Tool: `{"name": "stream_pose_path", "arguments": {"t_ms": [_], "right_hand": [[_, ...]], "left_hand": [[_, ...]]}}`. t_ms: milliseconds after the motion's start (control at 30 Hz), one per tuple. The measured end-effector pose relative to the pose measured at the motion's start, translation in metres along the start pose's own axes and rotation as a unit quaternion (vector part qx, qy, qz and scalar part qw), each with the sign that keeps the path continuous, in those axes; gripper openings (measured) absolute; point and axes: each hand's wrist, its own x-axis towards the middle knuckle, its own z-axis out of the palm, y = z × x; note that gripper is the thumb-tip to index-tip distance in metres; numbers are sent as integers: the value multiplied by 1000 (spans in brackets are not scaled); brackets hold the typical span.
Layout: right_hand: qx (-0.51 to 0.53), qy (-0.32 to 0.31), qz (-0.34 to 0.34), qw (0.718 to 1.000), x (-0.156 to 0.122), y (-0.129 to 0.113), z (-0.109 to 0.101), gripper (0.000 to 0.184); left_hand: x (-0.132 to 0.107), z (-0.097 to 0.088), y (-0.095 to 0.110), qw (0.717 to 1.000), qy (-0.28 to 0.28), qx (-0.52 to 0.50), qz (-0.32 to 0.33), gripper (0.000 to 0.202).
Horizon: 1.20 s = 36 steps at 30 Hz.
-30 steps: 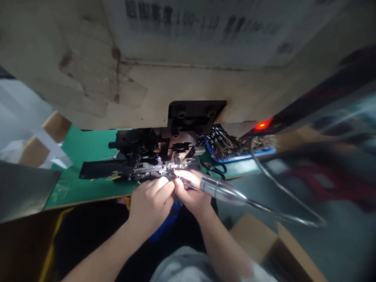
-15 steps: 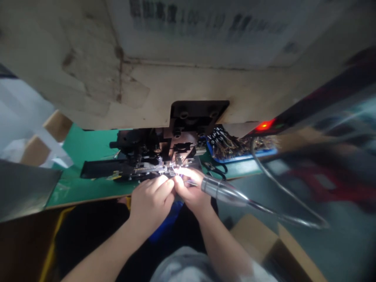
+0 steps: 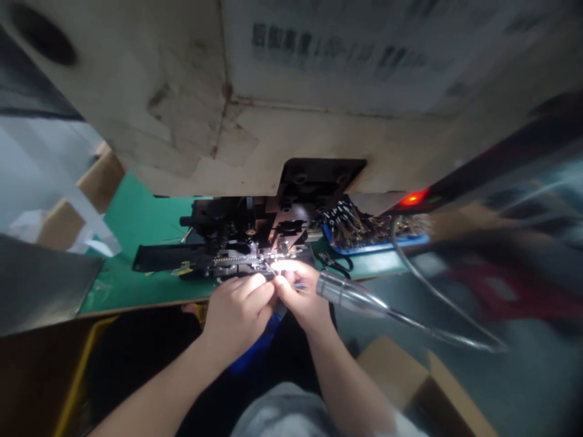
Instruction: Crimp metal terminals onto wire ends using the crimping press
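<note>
My left hand (image 3: 237, 311) and my right hand (image 3: 300, 297) meet just in front of a black crimping machine (image 3: 237, 233), under its bright lit spot. My right fingertips pinch a thin wire (image 3: 299, 285), and its far end is hidden by my fingers. My left fingers curl closed against my right hand, and whatever they hold is hidden. A metal strip of small terminals (image 3: 237, 261) runs along the machine just beyond my left fingers. A chrome gooseneck lamp head (image 3: 348, 294) sits just right of my right hand.
A blue tray of bundled wires (image 3: 373, 233) stands right of the machine on a green mat (image 3: 136, 224). Black-handled scissors (image 3: 334, 261) lie nearby. A stained overhead panel fills the top, a red indicator light (image 3: 412, 198) glows right, and a cardboard box (image 3: 392, 376) sits low right.
The whole scene has shifted slightly right and tilted as my head moved. My hands stay together at the machine, with little visible change in their grip.
</note>
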Motion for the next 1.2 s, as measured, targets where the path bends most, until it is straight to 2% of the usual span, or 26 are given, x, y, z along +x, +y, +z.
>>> {"name": "stream_pose_path", "arguments": {"t_ms": [167, 267, 400, 567, 967, 1200], "right_hand": [[-31, 59, -14, 998, -4, 6, 5, 6], [-67, 73, -36, 994, -6, 4, 6, 10], [-70, 70, -49, 994, -6, 1, 6, 11], [-42, 38, -20, 998, -2, 1, 7, 12], [-31, 59, -14, 998, -3, 7, 11, 13], [-30, 96, -59, 993, -10, 16, 12, 17]], "left_hand": [[-1, 1, 0, 1000, -1, -2, -11, 16], [-1, 1, 0, 1000, 8, 0, -18, 17], [-1, 0, 0, 1000, 14, 6, -22, 21], [-1, 1, -1, 999, 11, 8, -33, 20], [0, 3, 0, 998, 13, 21, -50, 19], [-1, 3, -1, 999, 5, 17, -48, 21]]}}
